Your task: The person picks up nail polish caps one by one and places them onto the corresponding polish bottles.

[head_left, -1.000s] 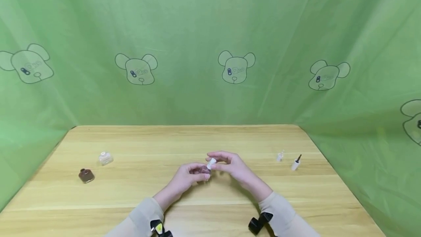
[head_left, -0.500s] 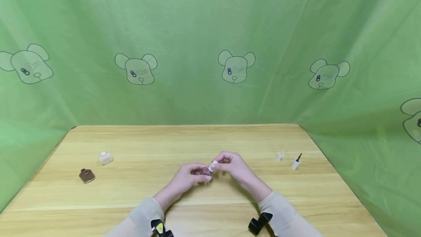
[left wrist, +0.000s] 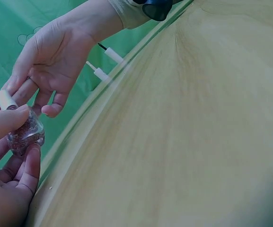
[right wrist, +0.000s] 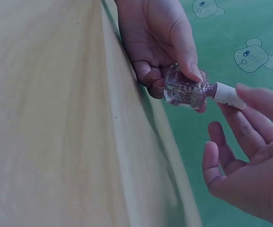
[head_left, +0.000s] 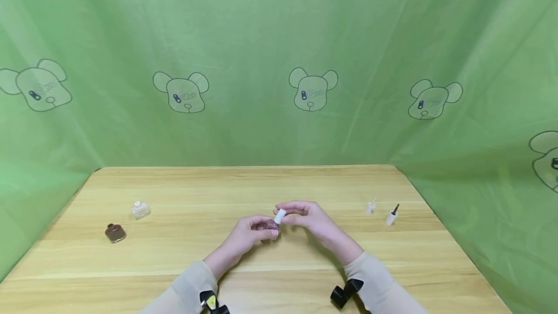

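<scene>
Over the middle of the table, my left hand grips a small glass nail polish bottle with glittery purple-pink content, thumb on one face and fingers behind. The bottle is tilted, its white cap pointing toward my right hand. Thumb and index finger of the right hand are at the cap, one on each side, while its other fingers are loosely bent away. In the right wrist view a glittery neck shows between cap and bottle.
On the table's left stand two capless bottles, one dark brown and one clear. At right, two white caps stand brush-up: one with a dark brush, a smaller one with a pale brush. Green curtain surrounds the table.
My right fingers closed around the cap half a second ago and have now spread again, baring more of it. The left hand keeps its grip on the bottle, almost in place.
</scene>
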A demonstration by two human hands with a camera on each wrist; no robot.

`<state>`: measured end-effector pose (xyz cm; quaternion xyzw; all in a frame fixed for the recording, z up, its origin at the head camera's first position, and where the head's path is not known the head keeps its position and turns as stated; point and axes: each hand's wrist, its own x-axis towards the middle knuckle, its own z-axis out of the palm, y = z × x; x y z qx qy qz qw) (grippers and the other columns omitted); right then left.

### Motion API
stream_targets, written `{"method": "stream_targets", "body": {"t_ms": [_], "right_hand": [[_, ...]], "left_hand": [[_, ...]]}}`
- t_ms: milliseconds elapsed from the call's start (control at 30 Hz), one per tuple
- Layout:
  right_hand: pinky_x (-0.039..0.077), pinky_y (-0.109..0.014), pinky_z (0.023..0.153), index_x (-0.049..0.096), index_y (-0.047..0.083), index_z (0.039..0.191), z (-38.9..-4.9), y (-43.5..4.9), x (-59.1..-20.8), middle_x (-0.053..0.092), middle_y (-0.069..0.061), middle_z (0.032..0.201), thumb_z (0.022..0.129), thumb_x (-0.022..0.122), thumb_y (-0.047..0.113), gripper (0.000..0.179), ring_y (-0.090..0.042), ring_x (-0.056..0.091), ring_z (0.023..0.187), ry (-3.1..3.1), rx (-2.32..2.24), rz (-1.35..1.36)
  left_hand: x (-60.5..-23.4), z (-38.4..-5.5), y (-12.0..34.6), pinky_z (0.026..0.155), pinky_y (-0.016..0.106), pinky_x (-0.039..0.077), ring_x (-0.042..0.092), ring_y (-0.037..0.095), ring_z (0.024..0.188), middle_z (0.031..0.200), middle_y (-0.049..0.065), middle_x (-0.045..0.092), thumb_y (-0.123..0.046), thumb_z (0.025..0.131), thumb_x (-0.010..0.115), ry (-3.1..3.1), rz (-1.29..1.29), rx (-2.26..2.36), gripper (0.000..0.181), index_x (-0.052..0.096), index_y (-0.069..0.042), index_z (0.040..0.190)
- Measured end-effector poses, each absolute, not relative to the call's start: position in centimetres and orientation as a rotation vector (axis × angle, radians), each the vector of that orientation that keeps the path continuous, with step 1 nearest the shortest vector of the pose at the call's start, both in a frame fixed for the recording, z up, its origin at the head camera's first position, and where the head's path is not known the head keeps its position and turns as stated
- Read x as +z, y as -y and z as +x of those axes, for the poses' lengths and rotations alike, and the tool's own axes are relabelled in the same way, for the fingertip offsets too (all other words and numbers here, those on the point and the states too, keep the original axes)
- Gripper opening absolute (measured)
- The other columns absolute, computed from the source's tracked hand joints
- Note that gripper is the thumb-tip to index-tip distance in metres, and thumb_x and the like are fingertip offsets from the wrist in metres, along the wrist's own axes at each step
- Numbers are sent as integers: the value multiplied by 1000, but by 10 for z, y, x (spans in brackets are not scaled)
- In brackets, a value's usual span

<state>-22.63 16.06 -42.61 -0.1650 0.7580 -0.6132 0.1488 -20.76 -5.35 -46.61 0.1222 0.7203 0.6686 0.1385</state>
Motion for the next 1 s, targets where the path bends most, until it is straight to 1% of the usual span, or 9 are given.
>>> {"method": "stream_targets", "body": {"t_ms": [167, 267, 400, 500, 600, 700, 767, 833, 1000], "right_hand": [[44, -33, 88, 65, -2, 116, -226, -160, -426, 71, -10, 118, 82, 75, 14, 39, -12, 65, 100, -2220, -1784, -432], [45, -30, 80, 67, -1, 105, -225, -157, -427, 74, -5, 103, 79, 77, 13, 31, -13, 62, 90, -2270, -1787, -393], [47, -28, 71, 65, 1, 94, -223, -155, -426, 68, 5, 86, 78, 78, 15, 25, -14, 56, 78, -2307, -1784, -345], [49, -29, 71, 64, 1, 103, -222, -154, -425, 68, 1, 92, 80, 77, 18, 31, -15, 58, 83, -2301, -1761, -382], [48, -32, 79, 61, 4, 121, -222, -155, -425, 68, -9, 111, 83, 74, 20, 43, -19, 60, 99, -2260, -1723, -451], [45, -34, 88, 57, 8, 132, -223, -157, -425, 65, -12, 128, 85, 72, 19, 50, -22, 59, 114, -2198, -1717, -473], [42, -35, 93, 57, 9, 133, -224, -159, -426, 63, -11, 132, 86, 71, 19, 50, -22, 58, 120, -2166, -1727, -454], [41, -35, 97, 58, 8, 132, -225, -160, -427, 64, -10, 131, 86, 71, 18, 49, -20, 60, 120, -2147, -1744, -438], [46, -34, 96, 61, 1, 125, -225, -158, -428, 66, -13, 127, 85, 73, 19, 46, -13, 66, 108, -2134, -1782, -422]], "left_hand": [[-465, -207, 54, 73, 24, 51, 60, 12, 82, 95, 1, 72, -17, 80, 78, -2087, 369, 1924, 35, 70, -2, 111], [-465, -206, 54, 71, 24, 51, 59, 12, 80, 93, 0, 71, -16, 80, 78, -2089, 377, 1921, 34, 70, -2, 110], [-464, -205, 54, 70, 23, 51, 58, 12, 79, 92, -1, 70, -15, 79, 78, -2082, 380, 1916, 34, 70, -1, 109], [-464, -205, 53, 72, 24, 52, 59, 13, 81, 93, 0, 70, -16, 80, 78, -2082, 374, 1912, 35, 70, -2, 110], [-464, -205, 54, 74, 25, 52, 60, 12, 82, 94, 0, 71, -18, 81, 77, -2090, 365, 1912, 35, 69, -3, 111], [-464, -205, 53, 75, 26, 53, 61, 12, 82, 95, 0, 71, -19, 81, 77, -2090, 360, 1917, 36, 69, -3, 112], [-464, -205, 53, 75, 26, 53, 61, 11, 82, 96, 1, 72, -19, 82, 77, -2080, 354, 1924, 36, 69, -3, 113], [-464, -206, 53, 75, 26, 53, 61, 11, 82, 96, 1, 71, -19, 82, 77, -2072, 351, 1930, 37, 68, -3, 114], [-466, -207, 53, 72, 24, 52, 60, 12, 81, 95, -1, 70, -19, 81, 77, -2068, 340, 1935, 38, 68, -2, 114]]}}
